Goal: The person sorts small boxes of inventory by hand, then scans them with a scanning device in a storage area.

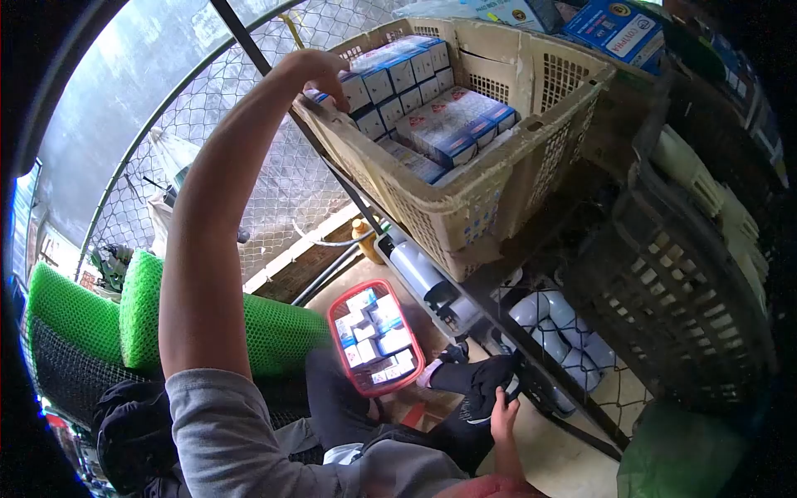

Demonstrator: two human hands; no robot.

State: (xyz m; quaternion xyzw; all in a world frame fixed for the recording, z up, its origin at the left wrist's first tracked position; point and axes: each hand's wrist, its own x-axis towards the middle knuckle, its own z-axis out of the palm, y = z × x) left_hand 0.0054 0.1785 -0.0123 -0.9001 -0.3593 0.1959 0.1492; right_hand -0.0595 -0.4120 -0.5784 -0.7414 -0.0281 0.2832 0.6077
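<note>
My left arm reaches up to the beige plastic crate (498,178). My left hand (318,73) bends over its left rim, fingers curled down against the end of the stacked small white-and-blue boxes (390,83); what lies in its grip is hidden. A larger printed carton pack (457,120) lies beside the stack in the crate. Low down, my right hand (503,417) is closed at the edge of a dark thing with a pale strip (498,386), by my knee; its kind I cannot make out. A red plastic basket (338,332) below holds several small white boxes (390,340).
A black crate (681,274) stands at the right, with pale gloves (693,170) in it. White rounded containers (552,324) sit under the metal rack. Green mesh rolls (274,332) lie at left, before a wire fence (249,191). A blue carton (618,33) is behind.
</note>
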